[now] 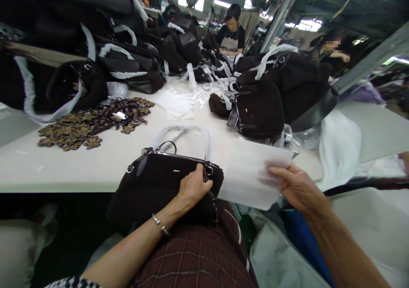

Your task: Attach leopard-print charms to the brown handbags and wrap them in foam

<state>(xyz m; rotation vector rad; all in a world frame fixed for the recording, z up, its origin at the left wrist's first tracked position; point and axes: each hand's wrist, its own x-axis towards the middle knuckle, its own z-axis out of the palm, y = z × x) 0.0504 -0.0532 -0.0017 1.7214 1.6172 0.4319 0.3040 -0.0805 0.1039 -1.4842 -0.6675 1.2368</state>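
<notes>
Dark, the bag is gripped at its right end by the left hand — a white sheet at right is pinched by the right hand.

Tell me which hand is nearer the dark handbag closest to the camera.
Left. The left hand is on the handbag, near its right end; the right hand is apart from it, further right, holding a white sheet.
</notes>
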